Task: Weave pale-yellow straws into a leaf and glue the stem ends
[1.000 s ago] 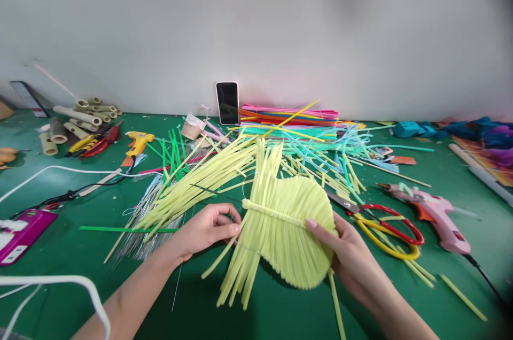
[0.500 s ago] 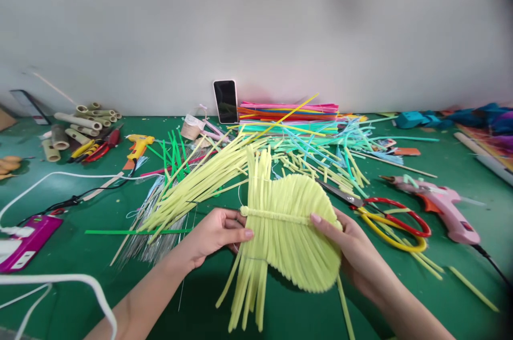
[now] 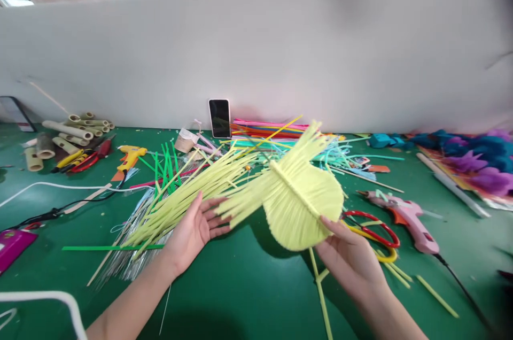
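Observation:
Pinched at its lower right edge by my right hand (image 3: 348,252), a yellow-green leaf made of pipe cleaners (image 3: 308,201) hangs tilted above the table. Its right part is trimmed to a rounded outline, while long untrimmed ends fan out on the left and top. My left hand (image 3: 198,228) is open, palm turned up, fingers spread by the tips of the left ends; whether they touch is unclear. Under and behind that hand lies a pile of loose yellow-green pipe cleaners (image 3: 188,190). Scissors with red and yellow handles (image 3: 390,233) lie partly hidden behind the leaf and my right hand.
A pink glue gun (image 3: 412,217) lies at right, a yellow glue gun (image 3: 131,158) at left. Bamboo tubes (image 3: 76,134) and pliers (image 3: 90,155) sit back left. A phone (image 3: 220,118) leans on the wall beside colourful pipe cleaners (image 3: 260,131). White cable (image 3: 44,296) crosses front left.
My left hand has let go of the leaf's stem end and opened. The leaf has turned clockwise, its stem end now pointing up and left. The camera view has tilted up.

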Available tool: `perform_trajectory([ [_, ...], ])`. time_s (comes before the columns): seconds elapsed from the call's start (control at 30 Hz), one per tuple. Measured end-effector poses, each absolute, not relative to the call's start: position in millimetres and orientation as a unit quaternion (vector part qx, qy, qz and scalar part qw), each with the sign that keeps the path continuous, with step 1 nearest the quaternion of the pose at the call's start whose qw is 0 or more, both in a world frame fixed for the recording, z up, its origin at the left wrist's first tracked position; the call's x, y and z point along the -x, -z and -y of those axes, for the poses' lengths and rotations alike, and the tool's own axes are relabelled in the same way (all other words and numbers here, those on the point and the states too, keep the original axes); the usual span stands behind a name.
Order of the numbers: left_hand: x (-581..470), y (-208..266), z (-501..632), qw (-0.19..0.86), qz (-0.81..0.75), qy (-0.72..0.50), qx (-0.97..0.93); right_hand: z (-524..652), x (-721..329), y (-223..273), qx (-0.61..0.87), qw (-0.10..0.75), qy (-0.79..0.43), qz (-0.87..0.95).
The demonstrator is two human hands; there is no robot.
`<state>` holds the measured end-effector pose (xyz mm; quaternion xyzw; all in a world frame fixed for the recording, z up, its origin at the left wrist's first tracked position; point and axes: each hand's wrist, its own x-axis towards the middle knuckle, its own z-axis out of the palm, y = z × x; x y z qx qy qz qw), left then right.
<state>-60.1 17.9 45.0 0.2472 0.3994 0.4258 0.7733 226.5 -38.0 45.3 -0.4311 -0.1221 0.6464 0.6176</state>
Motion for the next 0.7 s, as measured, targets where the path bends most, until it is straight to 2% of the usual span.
perform_trajectory([
  [0.17,61,-40,-22,0.758,-0.410,-0.429,-0.271,37,-229,-46,0.414,0.658,-0.622,0.093],
  [0.33,55,-40,-14,0.820,-0.340,-0.358,-0.289,38,-222,-41,0.402,0.684,-0.595,0.129],
  [0.53,53,-35,-5,0.848,-0.232,-0.339,-0.334,47,-219,-34,0.421,0.633,-0.601,0.245],
  [0.7,58,-37,-1,0.833,-0.235,-0.348,-0.360,52,-215,-37,0.412,0.592,-0.566,0.399],
])
